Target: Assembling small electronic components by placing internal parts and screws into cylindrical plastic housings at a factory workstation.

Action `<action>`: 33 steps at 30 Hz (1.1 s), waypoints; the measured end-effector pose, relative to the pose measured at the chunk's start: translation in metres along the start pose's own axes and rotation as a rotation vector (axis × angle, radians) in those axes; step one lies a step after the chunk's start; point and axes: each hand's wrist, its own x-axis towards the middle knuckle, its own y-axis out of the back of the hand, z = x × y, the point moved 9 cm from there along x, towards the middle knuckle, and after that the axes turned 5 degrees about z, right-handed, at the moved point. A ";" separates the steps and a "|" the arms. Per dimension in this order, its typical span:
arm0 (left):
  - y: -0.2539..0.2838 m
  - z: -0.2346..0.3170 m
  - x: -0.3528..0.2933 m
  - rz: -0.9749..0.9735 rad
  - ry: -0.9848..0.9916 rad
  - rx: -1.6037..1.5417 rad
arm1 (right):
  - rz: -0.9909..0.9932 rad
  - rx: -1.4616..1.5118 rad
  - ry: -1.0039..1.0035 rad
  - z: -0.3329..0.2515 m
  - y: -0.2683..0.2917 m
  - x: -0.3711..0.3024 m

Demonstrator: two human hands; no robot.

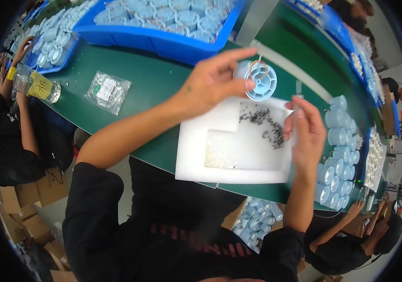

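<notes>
My left hand (212, 82) is closed around a light blue round plastic housing (263, 83), its ribbed, spoked open face turned toward me. Thin orange and white wires come out of the housing near its top. My right hand (306, 129) is at the right edge of a white foam tray (194, 141), its fingers curled in toward the thumb; whatever they hold, if anything, is too small to make out. Small black parts (256, 116) are scattered in the tray's recess, and tiny pale pieces (217, 155) lie at its lower left.
A blue bin (149, 42) of light blue housings stands at the back. More housings (337, 155) are stacked on the right. On the green table (156, 75) lie a clear bag of small parts (108, 91) and a bottle (36, 84). Other people work on both sides.
</notes>
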 end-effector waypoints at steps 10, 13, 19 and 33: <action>0.012 -0.008 0.002 0.085 0.211 -0.221 | -0.281 0.413 -0.089 -0.003 -0.023 -0.010; 0.014 -0.007 0.000 0.051 0.152 -0.100 | -0.179 0.100 0.080 -0.004 -0.021 -0.019; 0.023 -0.019 0.007 0.084 0.255 0.025 | -0.358 -0.238 0.177 -0.003 -0.052 -0.030; 0.016 -0.008 0.004 0.061 0.199 -0.016 | -0.265 -0.242 -0.164 0.023 -0.061 -0.037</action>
